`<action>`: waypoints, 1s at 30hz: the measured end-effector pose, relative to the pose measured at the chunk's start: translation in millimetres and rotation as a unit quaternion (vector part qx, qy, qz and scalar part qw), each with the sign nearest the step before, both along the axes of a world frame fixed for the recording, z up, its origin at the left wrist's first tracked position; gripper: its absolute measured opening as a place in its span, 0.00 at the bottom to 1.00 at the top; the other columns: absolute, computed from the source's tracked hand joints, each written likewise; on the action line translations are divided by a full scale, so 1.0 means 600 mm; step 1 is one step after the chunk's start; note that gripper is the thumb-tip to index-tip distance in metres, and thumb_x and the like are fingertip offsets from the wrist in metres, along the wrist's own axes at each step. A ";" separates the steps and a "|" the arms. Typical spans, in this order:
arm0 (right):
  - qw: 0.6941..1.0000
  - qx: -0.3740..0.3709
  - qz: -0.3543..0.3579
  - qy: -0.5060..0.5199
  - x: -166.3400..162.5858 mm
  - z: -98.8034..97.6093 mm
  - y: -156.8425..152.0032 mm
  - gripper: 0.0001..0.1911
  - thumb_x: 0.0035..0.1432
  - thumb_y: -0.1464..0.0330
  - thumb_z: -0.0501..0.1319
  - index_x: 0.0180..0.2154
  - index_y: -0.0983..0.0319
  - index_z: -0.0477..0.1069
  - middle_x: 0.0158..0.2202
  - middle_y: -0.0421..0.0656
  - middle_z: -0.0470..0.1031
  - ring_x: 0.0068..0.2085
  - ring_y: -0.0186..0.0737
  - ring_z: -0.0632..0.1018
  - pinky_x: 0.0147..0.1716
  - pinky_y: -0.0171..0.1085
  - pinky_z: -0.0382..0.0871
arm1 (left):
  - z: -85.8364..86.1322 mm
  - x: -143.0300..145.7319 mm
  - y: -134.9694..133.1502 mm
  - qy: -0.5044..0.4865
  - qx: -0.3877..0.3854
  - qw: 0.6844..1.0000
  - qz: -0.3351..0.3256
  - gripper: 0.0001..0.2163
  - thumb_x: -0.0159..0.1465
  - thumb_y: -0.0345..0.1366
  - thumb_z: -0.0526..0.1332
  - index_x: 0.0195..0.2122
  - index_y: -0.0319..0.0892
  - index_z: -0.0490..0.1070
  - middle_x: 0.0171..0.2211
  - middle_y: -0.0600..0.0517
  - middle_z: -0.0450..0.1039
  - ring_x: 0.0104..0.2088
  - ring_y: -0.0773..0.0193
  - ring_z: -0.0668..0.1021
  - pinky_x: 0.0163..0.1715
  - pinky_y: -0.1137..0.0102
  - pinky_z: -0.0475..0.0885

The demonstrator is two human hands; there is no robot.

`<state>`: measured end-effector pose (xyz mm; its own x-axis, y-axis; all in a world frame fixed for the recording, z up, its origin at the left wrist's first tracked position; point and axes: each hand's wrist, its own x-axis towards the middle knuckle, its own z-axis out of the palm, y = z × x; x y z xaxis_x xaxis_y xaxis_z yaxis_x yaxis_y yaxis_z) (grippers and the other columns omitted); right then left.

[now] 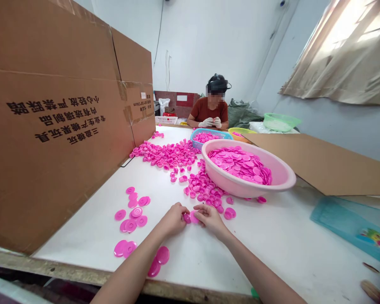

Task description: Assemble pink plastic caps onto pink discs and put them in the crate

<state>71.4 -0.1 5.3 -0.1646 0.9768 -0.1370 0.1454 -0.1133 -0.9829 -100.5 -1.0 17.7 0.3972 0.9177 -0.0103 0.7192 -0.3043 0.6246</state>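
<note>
Left hand pinching pink plastic cap | right hand gripping smooth flat disc

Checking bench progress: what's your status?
Left hand, right hand at pink discs. Pink basin beyond hands.

On your left, the cardboard carton panel has 4 lines of big black Chinese print, upside down: approx "小心轻放…" and "内有玻璃制品", rest unclear. Side panel has smaller black print, plus a white label, both too small to read.
</note>
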 end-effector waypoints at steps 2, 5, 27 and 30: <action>1.000 -0.014 0.027 0.003 -0.021 0.003 0.007 0.14 0.45 0.64 0.61 0.33 0.66 0.66 0.24 0.39 0.69 0.20 0.29 0.70 0.18 0.29 0.64 | -0.002 0.004 0.005 0.000 -0.013 1.000 0.001 0.06 0.51 0.31 0.54 0.29 0.40 0.68 0.31 0.51 0.66 0.28 0.68 0.69 0.27 0.75 0.62; 0.997 -0.045 0.046 -0.039 -0.037 0.003 0.017 0.10 0.46 0.66 0.61 0.29 0.65 0.65 0.21 0.39 0.70 0.20 0.30 0.71 0.17 0.28 0.65 | -0.001 0.002 0.012 0.001 -0.036 0.999 0.003 0.06 0.51 0.36 0.55 0.26 0.39 0.68 0.26 0.52 0.68 0.25 0.69 0.69 0.24 0.75 0.61; 0.967 -0.205 0.152 -0.014 -0.032 -0.004 0.014 0.06 0.46 0.78 0.58 0.26 0.66 0.61 0.17 0.40 0.71 0.21 0.35 0.75 0.20 0.29 0.70 | -0.023 0.054 0.013 0.097 0.119 0.957 0.245 0.10 0.61 0.35 0.45 0.39 0.45 0.63 0.39 0.50 0.64 0.40 0.59 0.63 0.37 0.66 0.56; 0.968 -0.197 0.151 -0.025 -0.034 -0.009 0.017 0.05 0.47 0.78 0.58 0.26 0.66 0.61 0.16 0.39 0.70 0.20 0.35 0.75 0.18 0.29 0.69 | -0.017 0.053 0.011 0.092 0.118 0.957 0.249 0.11 0.61 0.35 0.45 0.41 0.46 0.63 0.39 0.50 0.66 0.40 0.60 0.63 0.37 0.66 0.55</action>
